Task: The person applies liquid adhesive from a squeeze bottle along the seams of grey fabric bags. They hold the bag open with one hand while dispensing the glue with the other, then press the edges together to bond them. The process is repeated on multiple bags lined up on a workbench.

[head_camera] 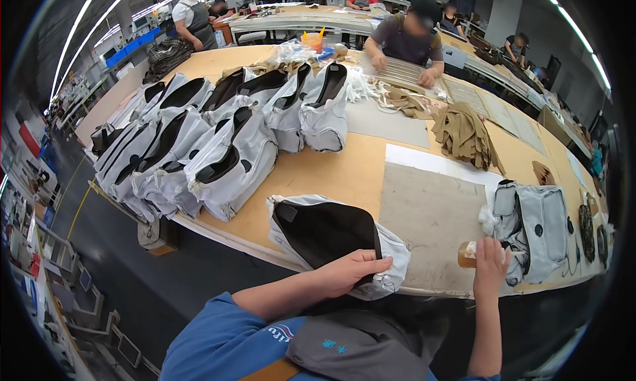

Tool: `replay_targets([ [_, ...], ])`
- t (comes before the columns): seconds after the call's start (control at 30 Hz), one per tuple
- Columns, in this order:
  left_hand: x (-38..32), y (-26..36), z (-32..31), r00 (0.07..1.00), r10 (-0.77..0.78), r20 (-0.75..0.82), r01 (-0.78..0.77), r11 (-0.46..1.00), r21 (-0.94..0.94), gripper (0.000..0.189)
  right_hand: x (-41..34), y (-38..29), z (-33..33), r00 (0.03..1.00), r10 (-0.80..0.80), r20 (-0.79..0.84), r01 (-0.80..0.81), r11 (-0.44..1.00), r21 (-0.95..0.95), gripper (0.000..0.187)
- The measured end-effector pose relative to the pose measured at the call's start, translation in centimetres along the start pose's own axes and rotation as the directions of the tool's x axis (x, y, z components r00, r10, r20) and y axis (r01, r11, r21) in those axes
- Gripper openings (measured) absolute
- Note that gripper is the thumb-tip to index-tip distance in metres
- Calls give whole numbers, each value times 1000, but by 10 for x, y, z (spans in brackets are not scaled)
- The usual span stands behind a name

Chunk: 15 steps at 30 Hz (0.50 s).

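A light grey fabric bag (397, 247) with a dark lining lies at the table's front edge, its mouth gaping upward. My left hand (355, 272) grips the bag's right end at the rim, with the thumb over the edge and part of the hand against the dark opening. To the right, my right hand (489, 264) is closed around a small bottle (466, 255) with amber contents. The bottle lies sideways, and a pale tip projects beyond my fingers toward a grey backpack (546, 227). A worn grey board (432, 217) lies between my hands.
Several similar grey bags (233, 167) stand in rows at the left. Brown fabric strips (464, 132) are heaped beyond the board. Across the table, a co-worker (410, 38) handles a slatted panel (402, 69). Dark pouches (586, 232) lie at the far right.
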<state>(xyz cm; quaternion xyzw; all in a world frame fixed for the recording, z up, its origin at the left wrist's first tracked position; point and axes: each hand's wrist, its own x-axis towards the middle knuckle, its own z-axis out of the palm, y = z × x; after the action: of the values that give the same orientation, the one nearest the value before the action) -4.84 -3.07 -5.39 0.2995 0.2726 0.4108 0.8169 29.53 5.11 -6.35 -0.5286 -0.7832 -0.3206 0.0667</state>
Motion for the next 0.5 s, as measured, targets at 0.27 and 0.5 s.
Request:
replay_targets([
  [0.27,8,6,7,997,83,-3,-82,993,88,27,-23,-24,-56,778,595,-199,-96,426,900,63],
  [0.5,-2,14,7,959,209,190,-278,595,754,49,-37,-67,-90,782,600,171,179,-478,860,93],
])
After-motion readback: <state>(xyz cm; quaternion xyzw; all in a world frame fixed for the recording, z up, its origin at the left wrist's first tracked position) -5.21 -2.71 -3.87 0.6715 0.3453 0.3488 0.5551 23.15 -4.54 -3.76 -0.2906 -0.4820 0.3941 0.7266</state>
